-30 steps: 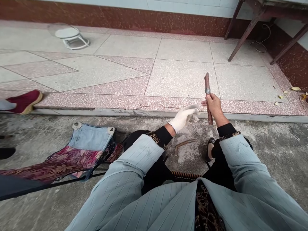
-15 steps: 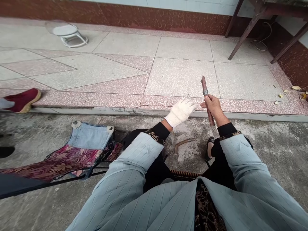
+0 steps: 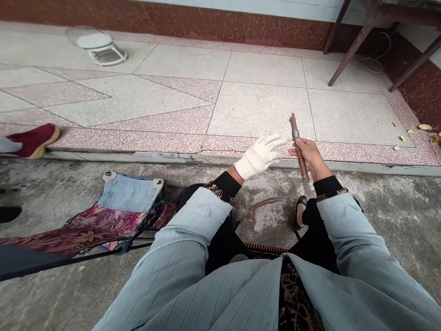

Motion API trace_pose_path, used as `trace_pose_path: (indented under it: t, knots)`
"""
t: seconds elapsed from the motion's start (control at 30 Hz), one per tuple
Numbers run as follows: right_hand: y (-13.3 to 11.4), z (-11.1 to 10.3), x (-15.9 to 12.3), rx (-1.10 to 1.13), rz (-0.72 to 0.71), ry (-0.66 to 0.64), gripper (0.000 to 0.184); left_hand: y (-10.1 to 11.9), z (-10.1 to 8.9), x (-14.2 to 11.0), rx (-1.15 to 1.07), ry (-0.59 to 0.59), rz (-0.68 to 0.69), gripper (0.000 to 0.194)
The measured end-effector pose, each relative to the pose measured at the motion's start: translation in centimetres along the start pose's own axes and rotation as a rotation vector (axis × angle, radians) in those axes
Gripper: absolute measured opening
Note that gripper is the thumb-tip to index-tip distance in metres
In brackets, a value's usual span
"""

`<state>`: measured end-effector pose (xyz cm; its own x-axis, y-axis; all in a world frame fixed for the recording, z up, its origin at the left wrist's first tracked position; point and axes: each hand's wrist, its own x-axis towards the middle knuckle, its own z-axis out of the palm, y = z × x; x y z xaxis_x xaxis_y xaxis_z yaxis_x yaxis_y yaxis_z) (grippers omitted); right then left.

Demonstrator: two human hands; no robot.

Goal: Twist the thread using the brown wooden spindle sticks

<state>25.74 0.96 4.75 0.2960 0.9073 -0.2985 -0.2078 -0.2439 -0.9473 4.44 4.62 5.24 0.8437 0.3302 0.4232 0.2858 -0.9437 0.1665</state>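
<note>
My right hand [image 3: 309,155], ungloved, is closed round a short brown stick [image 3: 302,164] held nearly upright. Grey wire [image 3: 295,134] is wound in a band round the stick above my fingers, and the stick's top end looks rough. To its left, my left hand [image 3: 261,155] wears a white knitted glove; its fingers are spread and hold nothing, with the tips close to the stick but apart from it. A second, bent stick [image 3: 266,202] lies on the concrete below, between my feet.
A raised tiled step [image 3: 172,140] runs across in front of me. A folding chair [image 3: 124,195] with floral cloth stands at my left, and another person's red shoe [image 3: 34,140] rests on the step. Further back are a white stool [image 3: 99,43] and a wooden table's leg [image 3: 351,55].
The gloved left hand's fingers have spread apart and turned a little. My right hand and the stick have shifted slightly down in view.
</note>
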Motion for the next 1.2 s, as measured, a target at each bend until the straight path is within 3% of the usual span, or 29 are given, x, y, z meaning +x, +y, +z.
trace_pose_path:
  t: [0.1,0.23,0.33,0.4,0.5,0.63,0.7,0.77,0.87,0.97,1.07,1.13,1.2]
  knots:
    - [-0.3,-0.5,0.0,0.152,0.112,-0.078,0.016,0.5,-0.3,0.0,-0.345,0.077,-0.041,0.018]
    - [-1.0,-1.6,0.2,0.300,0.255,-0.194,0.018,1.1,-0.4,-0.4,-0.952,0.161,-0.399,0.024]
    - [-1.4,-2.6,0.4,0.324,0.252,-0.258,0.023,1.3,-0.9,-0.8,-1.311,0.288,-0.556,0.031]
    - [-1.5,-3.2,0.5,0.247,0.164,-0.255,0.021,1.5,-1.5,-1.2,-1.397,0.228,-0.612,0.035]
    - [-1.3,-4.1,1.0,-0.070,-0.032,-0.131,0.008,2.0,-2.1,-1.7,-1.233,-0.041,-0.635,0.034]
    - [-0.7,-4.7,1.8,-0.750,-0.183,-0.001,0.006,2.4,-2.3,-2.0,-0.729,-0.259,-0.522,0.030]
    - [-0.1,-4.6,1.8,-1.050,-0.185,-0.059,0.007,2.4,-2.2,-1.9,-0.563,-0.320,-0.470,0.031]
    - [0.6,-4.3,1.4,-1.228,-0.084,-0.289,0.017,2.3,-2.2,-1.8,-0.467,-0.346,-0.439,0.033]
    - [1.7,-3.5,0.4,-1.227,0.159,-0.785,0.024,2.1,-2.3,-1.5,-0.398,-0.337,-0.466,0.034]
    - [1.5,-2.3,-1.0,-1.119,0.354,-1.059,0.029,1.4,-1.9,-1.0,-0.400,-0.291,-0.552,0.036]
    - [-0.4,-1.5,-2.4,-0.924,0.387,-1.317,0.042,0.3,-1.1,-0.5,-0.387,-0.207,-0.646,0.037]
    - [-2.1,-1.8,-3.1,-0.737,0.300,-1.363,0.047,-0.4,-0.5,-0.3,-0.384,-0.182,-0.658,0.036]
    - [-3.7,-2.9,-3.5,-0.575,0.165,-1.263,0.045,-0.5,-0.1,-0.1,-0.403,-0.198,-0.672,0.034]
